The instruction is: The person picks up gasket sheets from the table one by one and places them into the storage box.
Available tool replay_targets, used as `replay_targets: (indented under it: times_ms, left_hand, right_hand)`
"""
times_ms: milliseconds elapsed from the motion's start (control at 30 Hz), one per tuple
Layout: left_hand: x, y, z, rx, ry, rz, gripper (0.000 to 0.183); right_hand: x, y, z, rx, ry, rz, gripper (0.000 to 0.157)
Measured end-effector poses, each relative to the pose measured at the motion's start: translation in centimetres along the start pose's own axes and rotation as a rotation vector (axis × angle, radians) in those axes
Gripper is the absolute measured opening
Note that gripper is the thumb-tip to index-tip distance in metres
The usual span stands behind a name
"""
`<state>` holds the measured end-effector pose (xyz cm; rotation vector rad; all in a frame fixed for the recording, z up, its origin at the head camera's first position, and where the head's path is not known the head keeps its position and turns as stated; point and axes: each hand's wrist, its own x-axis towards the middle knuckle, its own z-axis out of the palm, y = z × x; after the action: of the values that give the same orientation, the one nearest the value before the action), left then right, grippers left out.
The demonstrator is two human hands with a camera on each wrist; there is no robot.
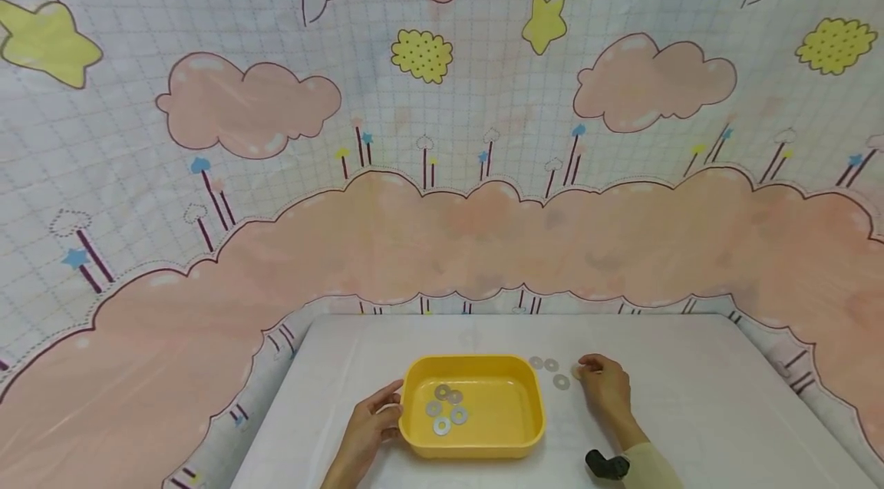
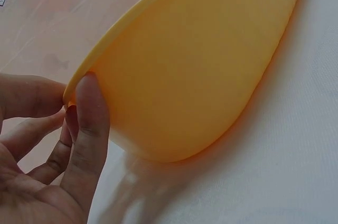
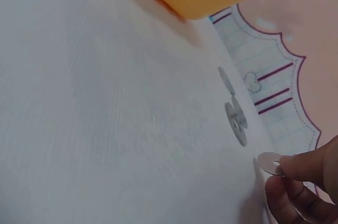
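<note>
A yellow tray (image 1: 507, 445) stands on the white table, with several flat metal washers (image 1: 459, 415) lying in its left half. My left hand (image 1: 369, 421) grips the tray's left rim; in the left wrist view the thumb (image 2: 91, 123) lies along the outer wall and the fingers meet the rim. To the right of the tray, my right hand (image 1: 606, 388) pinches a single washer (image 3: 270, 164) between thumb and fingers, tilted at the table's surface. Three more washers (image 1: 561, 381) lie on the table between the tray and my right hand.
The white table (image 1: 697, 397) reaches back to a wall hanging (image 1: 483, 243) printed with clouds and stars. A black strapped-on piece (image 1: 606, 464) sits at my right wrist, by a pale sleeve (image 1: 652, 466).
</note>
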<state>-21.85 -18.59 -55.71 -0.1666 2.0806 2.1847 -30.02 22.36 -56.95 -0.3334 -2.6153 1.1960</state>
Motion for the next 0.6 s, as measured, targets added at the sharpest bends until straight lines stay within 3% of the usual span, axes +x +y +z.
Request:
replay_targets:
  times_ms: [300,600]
  left_hand:
    - [0.0,-0.1,0.1,0.0,0.012,0.012,0.058]
    - [-0.1,-0.1,0.1,0.002,0.008,0.005,0.058]
  right_hand:
    - [-1.0,0.0,-2.1,0.031,-0.013,-0.024,0.019]
    - [-1.6,-1.1,-3.3,0.159,-0.069,0.002,0.024]
